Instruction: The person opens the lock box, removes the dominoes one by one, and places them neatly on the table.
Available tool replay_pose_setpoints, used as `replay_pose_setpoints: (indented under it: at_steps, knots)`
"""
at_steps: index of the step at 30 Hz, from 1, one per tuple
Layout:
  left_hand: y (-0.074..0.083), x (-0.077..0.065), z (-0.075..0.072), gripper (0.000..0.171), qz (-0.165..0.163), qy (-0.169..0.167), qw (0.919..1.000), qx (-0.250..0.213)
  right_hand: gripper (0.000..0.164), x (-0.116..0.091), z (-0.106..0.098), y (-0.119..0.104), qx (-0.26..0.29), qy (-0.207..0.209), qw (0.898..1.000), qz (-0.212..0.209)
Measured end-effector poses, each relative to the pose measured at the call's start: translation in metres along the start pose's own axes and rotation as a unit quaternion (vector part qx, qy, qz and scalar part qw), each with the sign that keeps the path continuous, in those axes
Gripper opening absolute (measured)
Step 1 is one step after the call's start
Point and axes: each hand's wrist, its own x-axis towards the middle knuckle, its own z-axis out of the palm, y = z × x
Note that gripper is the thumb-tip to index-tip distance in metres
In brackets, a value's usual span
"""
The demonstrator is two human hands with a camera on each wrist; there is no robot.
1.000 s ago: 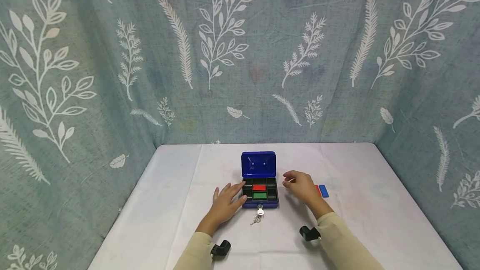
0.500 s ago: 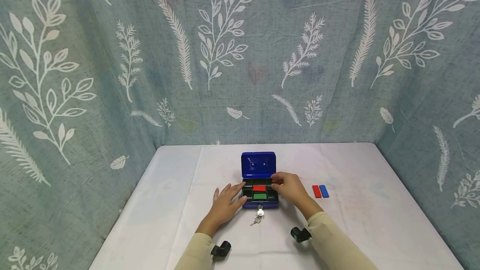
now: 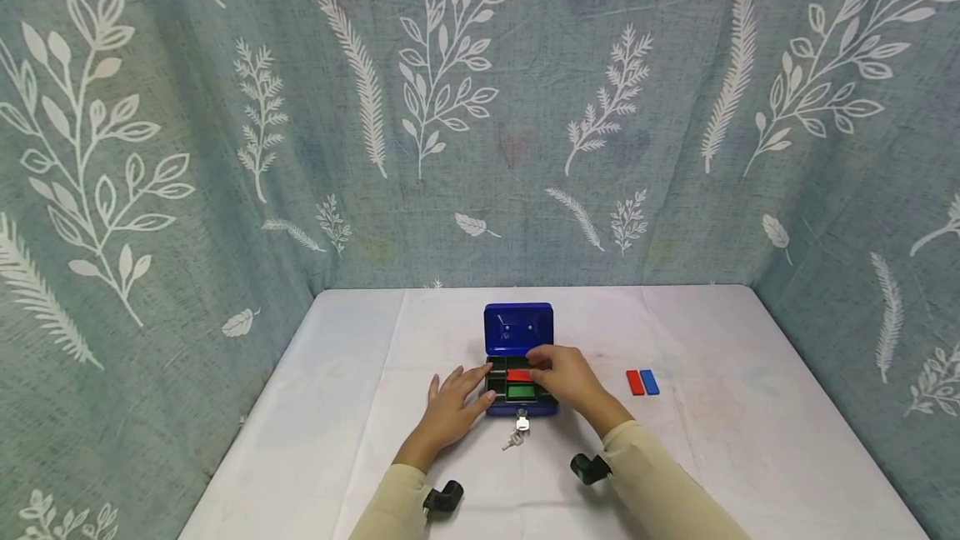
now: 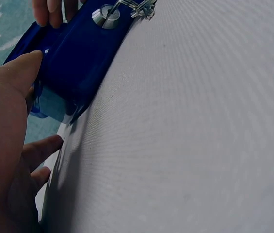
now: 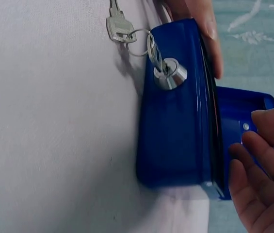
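Observation:
A blue cash box [image 3: 492, 410] stands on the table with its lid [image 3: 518, 327] raised. In its black compartment tray lie a red block [image 3: 517, 375] and, nearer the front, a green block [image 3: 521, 391]. My left hand [image 3: 446, 411] rests against the box's left side, fingers spread and thumb touching the rim. Over the tray's right part reaches my right hand [image 3: 566, 377], its fingertips at the red block's right end. In the right wrist view its fingers are loosely bent, with nothing seen between them. Keys [image 5: 121, 26] hang from the front lock [image 5: 170, 75].
Right of the box, a red block [image 3: 635, 382] and a blue block [image 3: 650, 382] lie side by side on the white-covered table [image 3: 360, 440]. A leaf-patterned curtain [image 3: 517, 215] encloses the back and sides.
My right hand has moved left, from beside the loose blocks to over the tray, uncovering the red block on the table. My left hand has stayed at the box.

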Motion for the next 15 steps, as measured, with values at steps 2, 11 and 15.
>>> replay_pose_setpoints:
  at_steps: [2, 11, 15]
  knots:
    - [0.000, 0.000, 0.000, 0.061, 0.001, 0.000, 1.0000, -0.002, 0.025, 0.000, 0.002, -0.002, -0.001, -0.008, 1.000, 0.001]
    - [0.000, 0.000, 0.000, 0.061, 0.006, -0.001, 1.0000, -0.002, 0.028, 0.000, 0.012, -0.005, -0.026, -0.032, 0.999, -0.027]
    - [0.001, 0.001, -0.001, 0.061, 0.007, 0.001, 1.0000, -0.004, 0.028, 0.000, 0.013, -0.005, -0.049, -0.034, 0.997, -0.042]
